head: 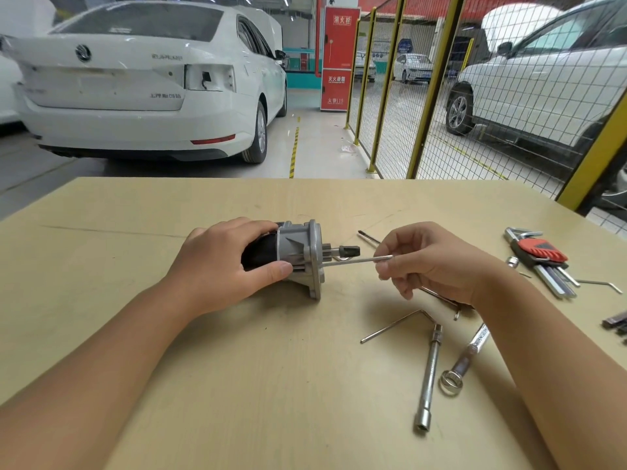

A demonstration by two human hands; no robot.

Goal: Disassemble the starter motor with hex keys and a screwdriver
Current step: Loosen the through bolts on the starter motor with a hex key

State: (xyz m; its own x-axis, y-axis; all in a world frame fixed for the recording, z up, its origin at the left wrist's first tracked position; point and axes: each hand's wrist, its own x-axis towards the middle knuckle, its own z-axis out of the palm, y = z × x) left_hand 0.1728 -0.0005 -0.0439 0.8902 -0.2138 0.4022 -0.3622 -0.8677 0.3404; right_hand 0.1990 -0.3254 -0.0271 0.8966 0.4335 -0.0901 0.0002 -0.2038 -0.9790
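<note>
The starter motor (300,256) lies on its side on the table (135,232), its grey flanged housing and pinion shaft pointing right. My left hand (224,266) grips its black body, thumb in front. My right hand (431,262) pinches a thin metal rod, a hex key or long bolt (353,261), whose left end goes into the housing flange. A screwdriver tip (368,236) shows behind my right hand.
A hex key set in a red holder (539,256) lies at the right, with a loose small key (604,284) beside it. Nearer me lie an L-shaped hex key (397,325), a socket wrench (429,374) and a spanner (464,361). Cars and yellow mesh fencing stand beyond.
</note>
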